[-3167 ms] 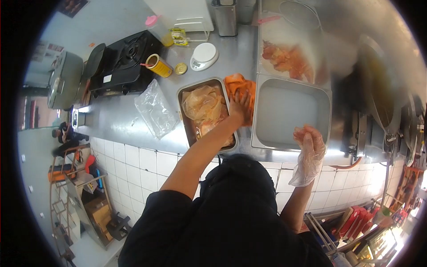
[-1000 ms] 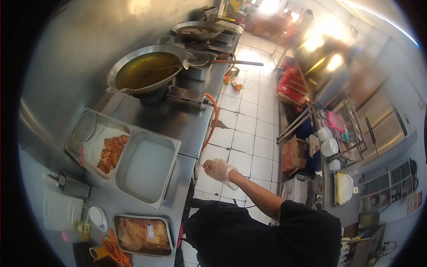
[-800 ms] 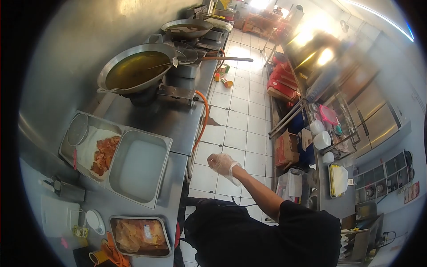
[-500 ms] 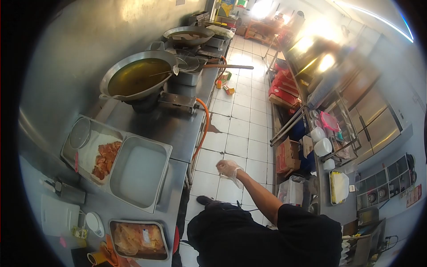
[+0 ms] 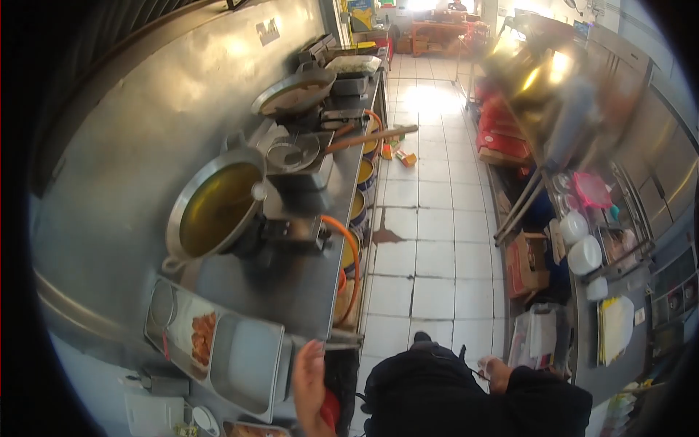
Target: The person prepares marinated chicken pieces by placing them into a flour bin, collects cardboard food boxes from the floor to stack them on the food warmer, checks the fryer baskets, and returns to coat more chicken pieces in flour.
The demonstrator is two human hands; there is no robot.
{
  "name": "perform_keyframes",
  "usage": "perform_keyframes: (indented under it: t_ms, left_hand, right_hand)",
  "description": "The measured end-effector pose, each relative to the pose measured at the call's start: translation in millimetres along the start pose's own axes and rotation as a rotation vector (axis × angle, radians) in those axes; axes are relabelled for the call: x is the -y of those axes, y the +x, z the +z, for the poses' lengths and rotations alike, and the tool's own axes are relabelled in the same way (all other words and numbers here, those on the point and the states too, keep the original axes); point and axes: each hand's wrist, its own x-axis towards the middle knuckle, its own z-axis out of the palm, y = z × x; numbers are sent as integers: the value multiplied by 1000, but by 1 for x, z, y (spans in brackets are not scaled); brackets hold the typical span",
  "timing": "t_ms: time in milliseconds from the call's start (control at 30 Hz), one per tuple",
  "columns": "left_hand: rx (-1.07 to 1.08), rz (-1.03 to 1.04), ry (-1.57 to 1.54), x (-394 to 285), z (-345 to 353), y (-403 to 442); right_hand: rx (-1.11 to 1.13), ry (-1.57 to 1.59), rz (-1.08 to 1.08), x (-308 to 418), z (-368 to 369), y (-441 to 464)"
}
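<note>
My left hand (image 5: 309, 382) is raised beside the steel counter's front edge, fingers stretched upward, with nothing in it. Close to it on the left is a deep steel tray (image 5: 279, 390) with a pale, bluish-white interior. A second steel tray (image 5: 156, 336) adjoins it, holding reddish meat pieces (image 5: 204, 339) on white powder and a round sieve (image 5: 163, 302). Low at my right side is my right hand (image 5: 496, 373), its fingers loosely bent and apart, no object visible in it. A dark cord hangs near its fingertips.
A wok of oil (image 5: 218, 207) sits on a burner beyond the trays, with another wok (image 5: 295, 95) farther back. A wooden handle (image 5: 375, 137) juts over the aisle. An orange hose (image 5: 355, 269) loops off the counter edge. Right of the tiled floor (image 5: 429, 240) stand shelves with white bowls (image 5: 584, 256).
My right hand, gloved in clear plastic over the aisle before, has drawn back right to my side. My left hand has come into view by the counter. The view has tilted up and turned.
</note>
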Motion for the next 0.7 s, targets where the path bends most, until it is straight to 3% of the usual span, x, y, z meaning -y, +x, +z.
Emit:
perform_keyframes:
  t_ms: [33, 100, 167, 300, 400, 500, 600, 700]
  left_hand:
    - [85, -57, 10, 6, 35, 34]
    - [97, -50, 471, 38, 97, 98]
    - [106, -73, 595, 93, 136, 150]
    - [191, -272, 602, 147, 176, 209]
    - [296, -409, 688, 177, 191, 246]
    - [227, -866, 254, 212, 224, 276]
    - [272, -1198, 163, 288, 239, 294]
    - [286, -1209, 36, 320, 251, 318]
  right_hand:
    - [12, 10, 19, 13, -14, 9]
    - [11, 60, 26, 50, -42, 27]
    - [-2, 113, -9, 103, -68, 40]
    - [103, 58, -344, 228, -114, 73]
    - [76, 234, -360, 323, -142, 10]
    - [174, 320, -410, 368, -152, 45]
    - [89, 9, -329, 405, -168, 93]
    - [148, 244, -184, 408, -189, 142]
